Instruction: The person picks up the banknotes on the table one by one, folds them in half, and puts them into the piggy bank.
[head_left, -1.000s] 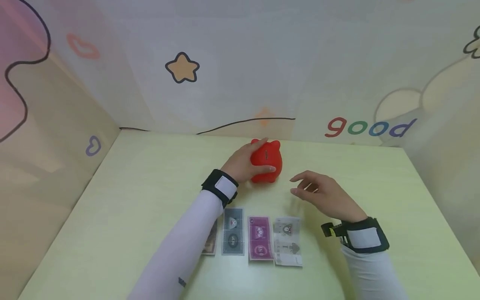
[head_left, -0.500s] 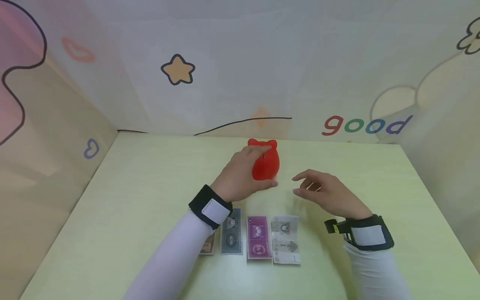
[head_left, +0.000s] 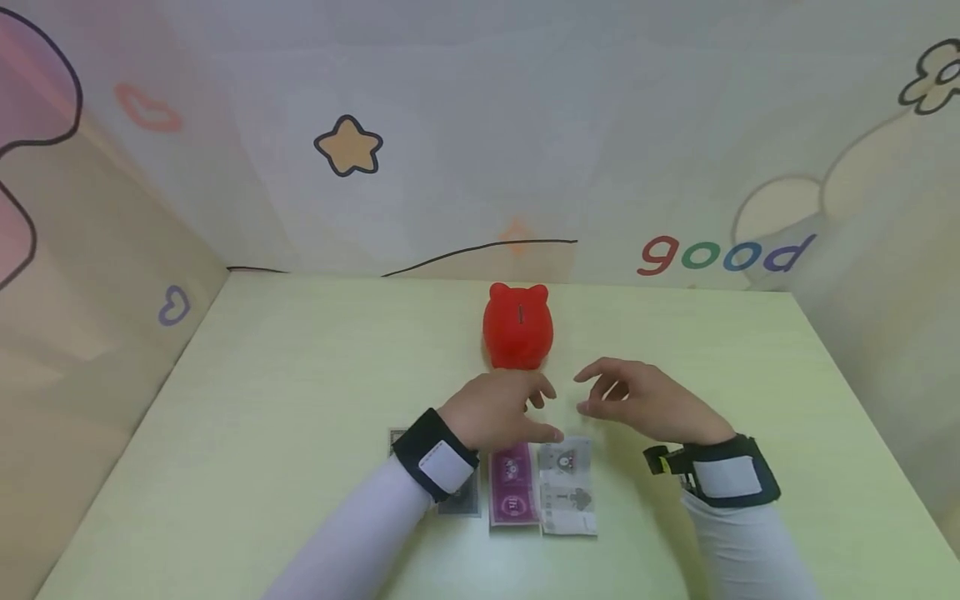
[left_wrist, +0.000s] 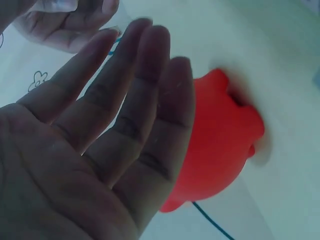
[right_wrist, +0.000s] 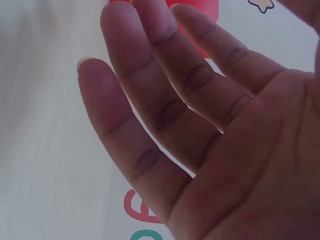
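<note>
A red piggy bank [head_left: 517, 333] with a coin slot on top stands near the back of the table. Just in front of it, my left hand [head_left: 498, 408] hovers with relaxed fingers and holds nothing; the piggy bank [left_wrist: 220, 145] shows behind those fingers in the left wrist view. To the right, my right hand [head_left: 645, 400] hangs loosely bent, also holding nothing. Below the hands lie a purple play banknote [head_left: 513, 492], a pale grey banknote [head_left: 567, 496] and a blue-grey banknote [head_left: 461, 498]. My left wrist and hand partly cover the row, including another note at its left end.
The pale yellow table [head_left: 300, 375] is bordered by a printed backdrop [head_left: 480, 125] at the back and sides. Black straps with white patches, such as the right strap [head_left: 727, 475], circle both wrists.
My left hand has let go of the piggy bank and drawn back toward me, over the banknotes. The piggy bank stands slightly turned, its slot uncovered. The right hand has barely moved.
</note>
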